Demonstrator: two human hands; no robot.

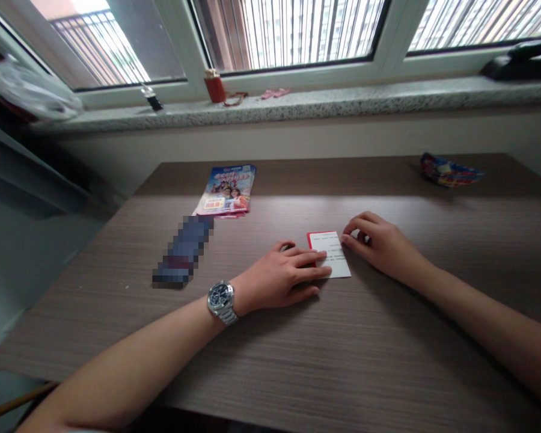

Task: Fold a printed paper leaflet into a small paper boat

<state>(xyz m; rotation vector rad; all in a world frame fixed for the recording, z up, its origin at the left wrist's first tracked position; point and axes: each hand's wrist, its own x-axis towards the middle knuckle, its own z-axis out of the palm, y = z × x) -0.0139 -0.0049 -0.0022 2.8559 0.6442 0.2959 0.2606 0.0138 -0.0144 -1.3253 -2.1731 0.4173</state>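
Note:
A small white card with lines of dark print lies on the brown table, a red edge showing along its left and top sides. My left hand, wearing a silver watch at the wrist, rests palm down with fingers spread, their tips on the card's left part. Just off the card's upper right edge is my right hand, its thumb and index fingertips drawn together in a pinch. Whether anything is between those tips is too small to tell.
Glossy flyers lie stacked at the back left, with a blurred-out dark rectangular object below them. A crumpled colourful wrapper sits at the back right. On the granite windowsill stand a red container and small items.

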